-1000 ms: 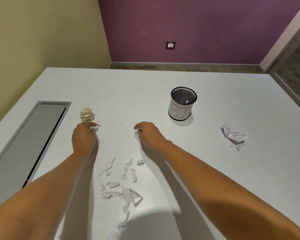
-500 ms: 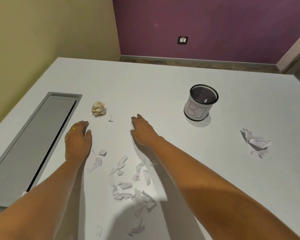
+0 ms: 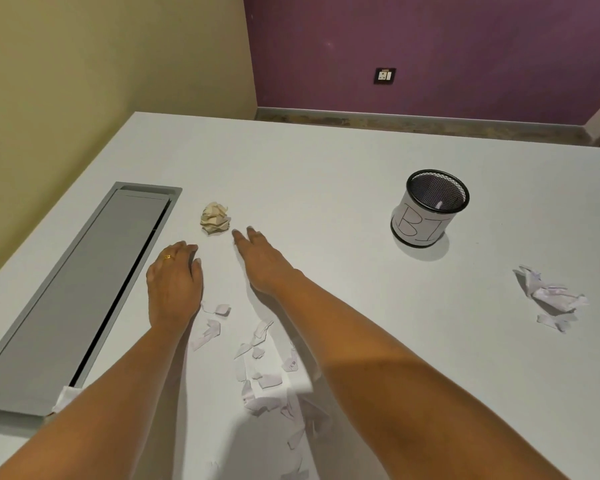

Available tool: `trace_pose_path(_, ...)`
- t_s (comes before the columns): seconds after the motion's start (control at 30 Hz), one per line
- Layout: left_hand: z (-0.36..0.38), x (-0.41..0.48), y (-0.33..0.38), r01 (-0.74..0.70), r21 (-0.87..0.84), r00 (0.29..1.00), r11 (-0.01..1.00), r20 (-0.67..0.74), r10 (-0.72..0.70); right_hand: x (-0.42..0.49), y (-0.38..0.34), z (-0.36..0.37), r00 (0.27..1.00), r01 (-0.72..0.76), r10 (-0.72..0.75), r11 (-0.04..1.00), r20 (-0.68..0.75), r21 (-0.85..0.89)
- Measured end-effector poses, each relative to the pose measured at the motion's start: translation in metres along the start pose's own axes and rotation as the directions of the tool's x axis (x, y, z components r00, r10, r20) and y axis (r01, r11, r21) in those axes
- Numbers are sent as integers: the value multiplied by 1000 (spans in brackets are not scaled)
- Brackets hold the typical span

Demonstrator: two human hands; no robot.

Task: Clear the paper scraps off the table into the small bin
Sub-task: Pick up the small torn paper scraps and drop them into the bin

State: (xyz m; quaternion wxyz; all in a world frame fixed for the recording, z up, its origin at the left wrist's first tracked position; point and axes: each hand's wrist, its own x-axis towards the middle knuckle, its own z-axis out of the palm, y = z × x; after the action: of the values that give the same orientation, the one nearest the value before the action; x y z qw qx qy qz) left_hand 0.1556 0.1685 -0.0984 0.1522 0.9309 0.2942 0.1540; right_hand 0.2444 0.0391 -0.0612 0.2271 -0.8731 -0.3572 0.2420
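1. My left hand [image 3: 174,282] and right hand [image 3: 264,265] both lie flat on the desk [image 3: 326,161], fingers straight, holding nothing.
2. The scraps [image 3: 257,358] lie loose between my forearms, toward the near edge. A tan ball [image 3: 215,218] sits just beyond my right hand, and a white wad [image 3: 551,297] lies well to the right. The bin [image 3: 430,209] stands upright, well right of both hands.
3. If I rake too fast, I'd expect the light scraps to flick off the near edge or slip under my forearms.
4. The hatch [image 3: 84,289] slot just left of my left hand could swallow pieces; a stray piece [image 3: 65,398] already lies at its near corner.
5. The bin's mouth is small, so a careless sweep may tip it.
6. There is open desk between my hands and the bin, and the far edge is well off.
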Motion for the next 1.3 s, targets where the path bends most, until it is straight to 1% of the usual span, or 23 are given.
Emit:
trace_pose_path(0.2, -1, 0, 3, 6, 26, 1000, 1000, 3, -6, -1, 2, 7, 995, 95, -93, 963, 18, -252)
trace_pose_path(0.4, -2, -2, 3, 3, 22, 1000, 1000, 8, -3, -14, 17, 10, 975, 124, -181, 925, -132, -359)
trace_pose_path(0.53, -1, -2, 2, 12, -24, 1000, 1000, 11, -12, -27, 32, 9, 959, 130, -219, 901, -178, -413)
trace_pose_path(0.73, -6, -11, 2, 71, -167, 997, 983, 21, -68, -46, 42, 5, 961, 83, -177, 917, -212, -390)
trace_pose_path(0.93, -23, -23, 3, 140, -291, 990, 946, 73, -124, -78, 56, 7, 960, 12, -108, 938, -258, -347)
trace_pose_path(1.03, -34, -31, 9, 188, -284, 980, 940, 115, -161, -93, 58, 6, 964, -14, -75, 943, -253, -332)
trace_pose_path(1.13, -45, -32, 18, 250, -270, 955, 930, 224, -192, -107, 62, 5, 972, -47, -31, 945, -233, -324)
trace_pose_path(1.2, -50, -34, 23, 291, -223, 932, 930, 285, -223, -116, 67, 5, 972, -65, -7, 954, -237, -293)
trace_pose_path(1.3, -52, -42, 31, 342, -149, 901, 928, 332, -279, -128, 75, 5, 969, -88, 20, 960, -247, -267)
